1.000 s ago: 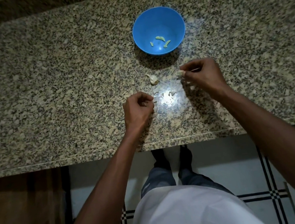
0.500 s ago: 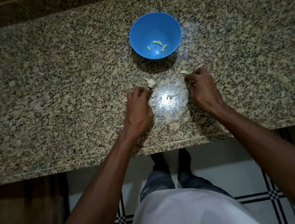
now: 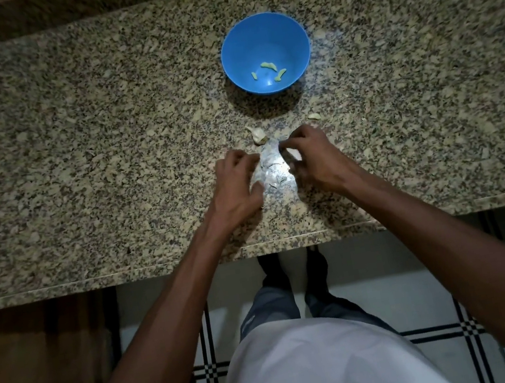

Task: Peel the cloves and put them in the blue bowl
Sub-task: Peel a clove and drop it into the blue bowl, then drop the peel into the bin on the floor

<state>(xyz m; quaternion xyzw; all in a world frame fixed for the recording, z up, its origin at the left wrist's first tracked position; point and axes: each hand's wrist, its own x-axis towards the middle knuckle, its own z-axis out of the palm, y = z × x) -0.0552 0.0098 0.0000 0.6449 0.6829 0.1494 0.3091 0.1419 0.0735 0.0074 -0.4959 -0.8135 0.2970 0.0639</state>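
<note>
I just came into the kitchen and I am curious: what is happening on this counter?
A person is peeling garlic at the speckled granite counter. Three peeled pale cloves already lie in the round blue plastic bowl. The right hand pinches something pale, while the left hand hovers beside it, blurred. Two unpeeled pieces lie between the hands and the bowl.

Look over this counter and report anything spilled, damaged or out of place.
Nothing is spilled or damaged. The blue bowl stands upright with three peeled cloves inside. Loose bits of peel lie scattered on the granite counter between both hands, beside a garlic piece; that is normal peeling litter.
</note>
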